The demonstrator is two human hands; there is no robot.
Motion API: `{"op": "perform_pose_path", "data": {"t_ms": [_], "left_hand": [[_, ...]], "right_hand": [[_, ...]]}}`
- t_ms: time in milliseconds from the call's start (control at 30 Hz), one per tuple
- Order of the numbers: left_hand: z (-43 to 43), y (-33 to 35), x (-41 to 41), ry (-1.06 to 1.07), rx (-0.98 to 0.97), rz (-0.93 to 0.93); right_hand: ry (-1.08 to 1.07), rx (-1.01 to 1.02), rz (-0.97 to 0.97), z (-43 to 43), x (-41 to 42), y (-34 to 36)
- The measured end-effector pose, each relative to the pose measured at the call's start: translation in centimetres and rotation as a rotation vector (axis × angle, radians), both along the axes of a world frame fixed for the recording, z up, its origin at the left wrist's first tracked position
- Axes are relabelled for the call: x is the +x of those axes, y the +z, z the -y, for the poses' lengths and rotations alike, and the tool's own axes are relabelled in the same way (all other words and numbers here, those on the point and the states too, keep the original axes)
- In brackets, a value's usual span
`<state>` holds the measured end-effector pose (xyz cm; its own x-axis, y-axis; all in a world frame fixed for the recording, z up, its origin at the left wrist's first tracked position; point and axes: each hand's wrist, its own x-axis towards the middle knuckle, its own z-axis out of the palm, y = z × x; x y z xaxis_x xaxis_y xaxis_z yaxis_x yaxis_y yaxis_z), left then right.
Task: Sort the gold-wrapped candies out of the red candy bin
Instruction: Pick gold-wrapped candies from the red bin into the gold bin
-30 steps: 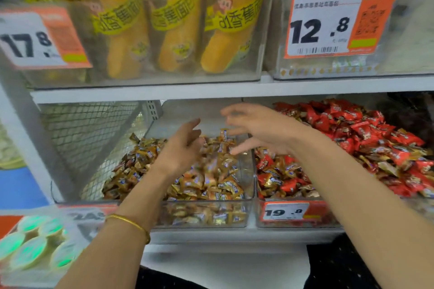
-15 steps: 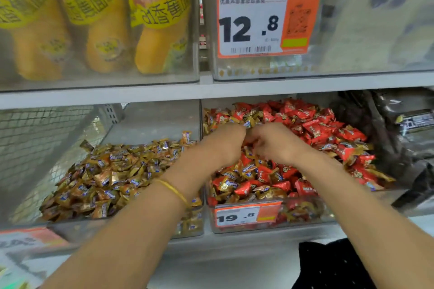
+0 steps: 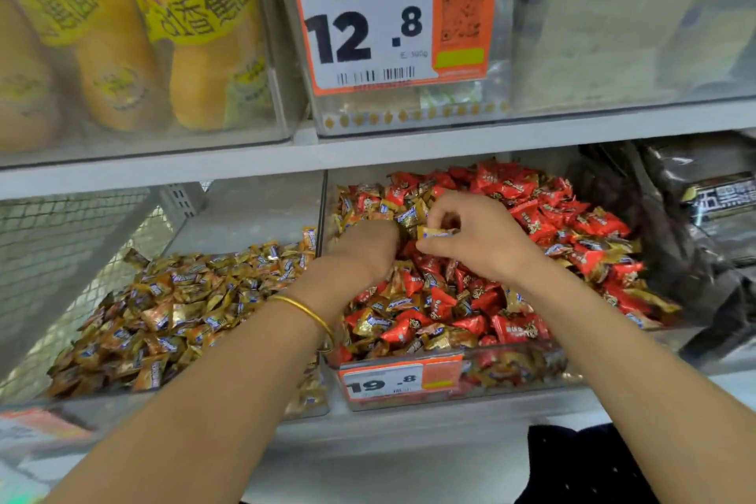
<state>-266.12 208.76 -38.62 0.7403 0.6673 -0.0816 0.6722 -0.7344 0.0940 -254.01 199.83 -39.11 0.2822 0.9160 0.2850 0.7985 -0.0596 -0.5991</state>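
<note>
Both hands are in the clear plastic bin of red-wrapped candies (image 3: 532,370) on the lower shelf, right of centre.

Left hand (image 3: 364,248): knuckles up, fingers curled down into the pile near the bin's back left corner, where several gold wrappers lie mixed with the red. Fingertips are buried; cannot tell whether anything is gripped. A thin gold bangle (image 3: 304,311) sits on that wrist.

Right hand (image 3: 480,235): just beside the left, thumb and forefinger pinched narrow on a single gold-wrapped candy (image 3: 435,232), which is held just above the heap and points toward the left hand. The other fingers are curled loosely.

Red candies (image 3: 527,192) are heaped highest toward the back and right. More gold-wrapped pieces (image 3: 370,321) are scattered through the front and along the right edge. An orange-and-white price tag reading 19.8 (image 3: 403,378) is fixed to the bin's front wall.

Adjacent on the left, sharing a wall: a second clear bin (image 3: 253,209) holding a gold-and-brown wrapped candy pile (image 3: 172,307), only that kind visible. White wire mesh (image 3: 61,241) closes the shelf's left end.

Upper shelf: yellow-orange packaged goods with yellow printed bands (image 3: 204,53) in a clear box, and a large orange price card reading 12.8 (image 3: 388,12). Dark packaged goods (image 3: 695,209) lie right of the red bin.
</note>
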Motion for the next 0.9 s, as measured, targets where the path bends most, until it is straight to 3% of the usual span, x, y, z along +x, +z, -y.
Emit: {"op": "perform_pose_path", "data": {"t_ms": [200,267,400,667,900], "left_hand": [[0.7,2.5,-3.4,-0.117,0.056,0.343],[1.0,2.8,-5.0,-0.102,-0.011,0.509],[1.4,2.0,-6.7,-0.027,-0.193,0.798],[1.4,0.9,-7.2,-0.042,-0.257,0.951],[1.3,0.9,-7.5,-0.017,-0.353,1.033]], "right_hand": [[-0.001,0.045,-0.184,-0.5,-1.1,0.5],[0.073,-0.041,-0.095,-1.2,-1.6,0.3],[0.093,-0.268,0.314,-3.1,-2.7,-1.0],[0.082,-0.565,0.539,-4.2,-4.2,-1.2],[0.077,-0.599,0.596,-4.6,-4.8,-1.8]]}}
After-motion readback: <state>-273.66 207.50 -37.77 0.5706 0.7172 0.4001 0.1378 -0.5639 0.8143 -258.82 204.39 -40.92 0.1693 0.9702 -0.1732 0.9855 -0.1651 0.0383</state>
